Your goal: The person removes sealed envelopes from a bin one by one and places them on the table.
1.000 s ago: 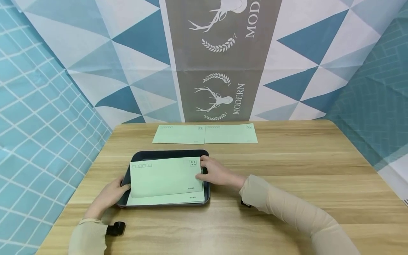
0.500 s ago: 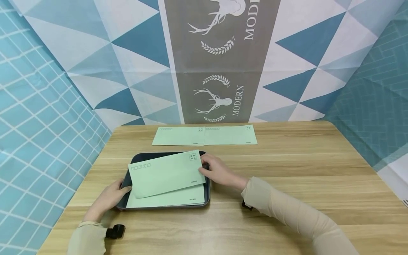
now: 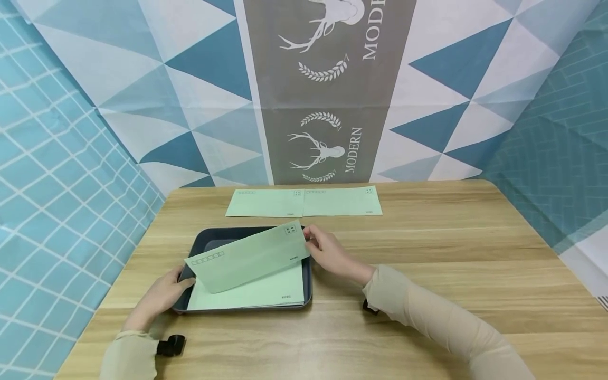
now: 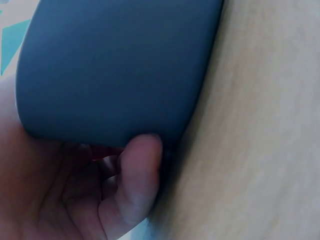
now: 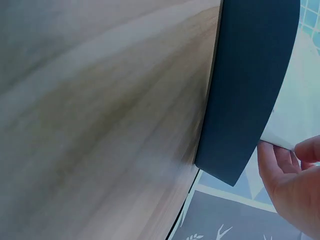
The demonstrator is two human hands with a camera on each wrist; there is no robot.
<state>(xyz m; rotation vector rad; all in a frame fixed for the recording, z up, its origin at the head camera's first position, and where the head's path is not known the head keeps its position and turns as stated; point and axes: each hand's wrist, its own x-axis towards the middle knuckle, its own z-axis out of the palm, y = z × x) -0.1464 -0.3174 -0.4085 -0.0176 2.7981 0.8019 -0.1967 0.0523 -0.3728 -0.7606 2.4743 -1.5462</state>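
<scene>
A dark tray (image 3: pixel 306 285) sits on the wooden table and holds a stack of pale green envelopes (image 3: pixel 252 293). My right hand (image 3: pixel 328 250) pinches the right end of the top green envelope (image 3: pixel 249 256) and lifts it, tilted, above the stack. My left hand (image 3: pixel 163 293) grips the tray's left edge, thumb on the rim. In the left wrist view the thumb (image 4: pixel 137 175) presses under the tray wall (image 4: pixel 115 70). In the right wrist view the fingers (image 5: pixel 290 170) hold the envelope corner beside the tray wall (image 5: pixel 250 85).
Two more green envelopes (image 3: pixel 266 203) (image 3: pixel 342 201) lie side by side at the table's far edge. A patterned cloth backdrop hangs behind and to both sides. Bare wooden table (image 3: pixel 451 248) stretches to the right of the tray.
My right hand has raised the top envelope's right end off the stack and drawn it back and up; it now tilts. My left hand stays on the tray.
</scene>
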